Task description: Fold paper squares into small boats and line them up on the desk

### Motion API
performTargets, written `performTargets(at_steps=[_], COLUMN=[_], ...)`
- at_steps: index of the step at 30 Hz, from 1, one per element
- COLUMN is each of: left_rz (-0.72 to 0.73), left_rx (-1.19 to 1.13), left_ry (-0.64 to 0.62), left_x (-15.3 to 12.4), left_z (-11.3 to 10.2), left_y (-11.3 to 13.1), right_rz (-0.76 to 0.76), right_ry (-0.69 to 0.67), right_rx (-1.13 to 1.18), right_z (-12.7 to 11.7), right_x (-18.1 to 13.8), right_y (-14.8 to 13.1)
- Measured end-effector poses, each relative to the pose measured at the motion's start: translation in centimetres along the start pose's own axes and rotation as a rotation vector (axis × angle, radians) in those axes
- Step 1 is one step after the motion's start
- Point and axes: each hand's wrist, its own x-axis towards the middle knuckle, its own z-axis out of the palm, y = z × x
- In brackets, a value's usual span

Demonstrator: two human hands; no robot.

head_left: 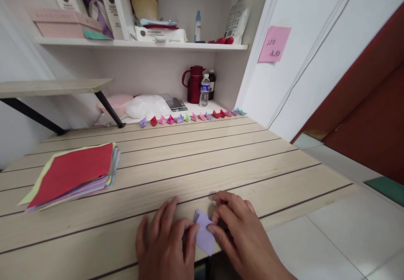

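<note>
A small piece of folded purple paper (205, 240) lies near the table's front edge, between my two hands. My left hand (168, 240) pinches its left side with thumb and forefinger, the other fingers resting toward the tabletop. On the right side of the paper, my right hand (238, 231) grips a folded flap between thumb and fingers. The paper's upper end has a narrow folded part standing up a little. My fingers hide part of both sides.
A stack of coloured paper sheets (74, 172), red on top, lies at the left of the slatted table (176, 162). Along the back edge runs a row of small folded paper boats (179, 118). Behind stand a red jug (195, 84) and a water bottle (205, 90). A small raised shelf (53, 87) is at left.
</note>
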Motion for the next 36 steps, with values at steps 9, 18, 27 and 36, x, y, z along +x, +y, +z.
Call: performTargets(at_steps=[9,18,27,36], left_rz=[-0.01,-0.075,-0.051,-0.005], left_rx=[-0.001,0.032,0.075,0.17], left_ry=[0.027,-0.027,-0.04,-0.068], left_x=[-0.2,0.1,0.5,1.1], left_z=[0.4,0.2,0.4,0.2], left_y=[0.1,0.8,1.1,1.5], right_rz=[0.012,0.042,0.067,-0.039], right_ry=[0.08,0.106,0.087,0.06], right_rx=[-0.122,-0.22,-0.216,-0.095], right_z=[0.6,0.8,1.0,0.9], right_x=[0.8,1.4,1.2,0.9], right_y=[-0.6,-1.2,-1.0,-0.8])
